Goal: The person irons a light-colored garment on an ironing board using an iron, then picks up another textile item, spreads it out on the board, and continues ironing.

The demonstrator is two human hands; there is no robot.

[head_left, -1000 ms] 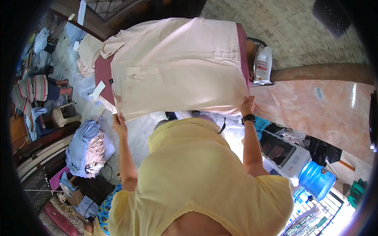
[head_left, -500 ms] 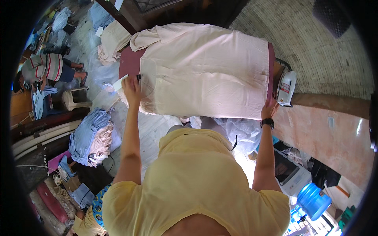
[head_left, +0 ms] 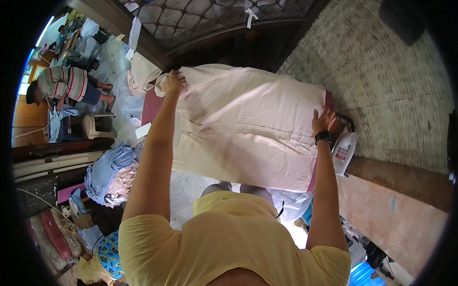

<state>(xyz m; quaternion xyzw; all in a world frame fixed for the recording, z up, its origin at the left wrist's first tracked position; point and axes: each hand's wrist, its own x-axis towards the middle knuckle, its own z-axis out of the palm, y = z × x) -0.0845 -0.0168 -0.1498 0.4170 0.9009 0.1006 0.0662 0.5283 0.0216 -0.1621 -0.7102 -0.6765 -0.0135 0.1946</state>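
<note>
Clothes pile left of ironing board; left hand near board's far-left corner, grip bunching cream garment spread over board; right hand at board's right end, grip wide; white iron just right of board.

A garment lies across an ironing board, an iron at its right end; a heap of clothes sits left of the board, a stool beyond the heap, a grille behind the board.
</note>
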